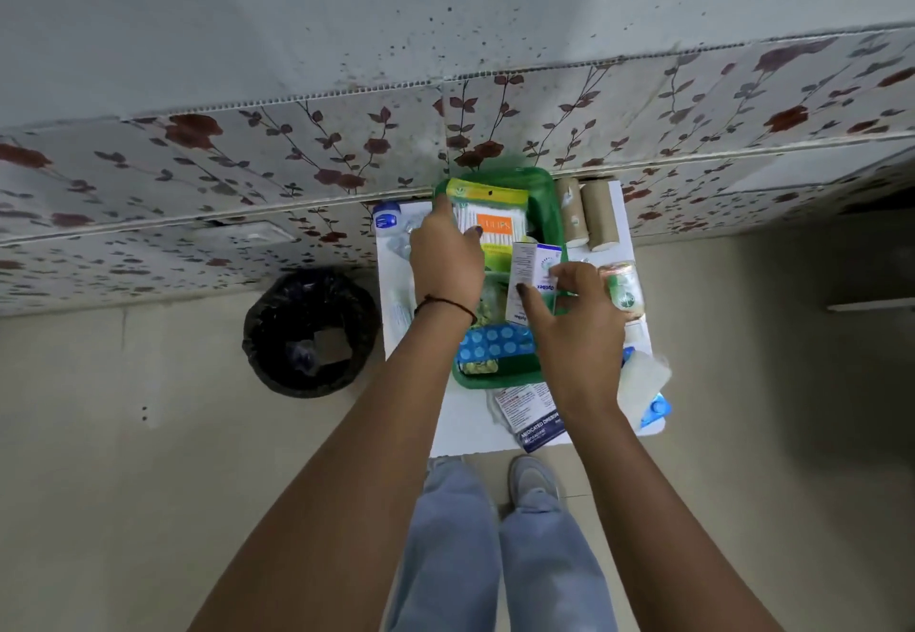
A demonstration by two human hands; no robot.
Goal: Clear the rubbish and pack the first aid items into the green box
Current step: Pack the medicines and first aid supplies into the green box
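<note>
1. Green box (542, 185) sits open on the white desk (460, 426).
2. Left hand (445, 260): grip closed on the cotton bud pack (490, 223), over the box.
3. Right hand (577, 314): grip closed on a small carton (530, 270), at the box's right edge.
4. 2 bandage rolls (586, 215) lie beside the box.

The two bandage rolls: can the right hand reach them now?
Probably not yet: the right hand holds a small box. The rolls lie uncovered beside the green box, so the way is free.
</note>
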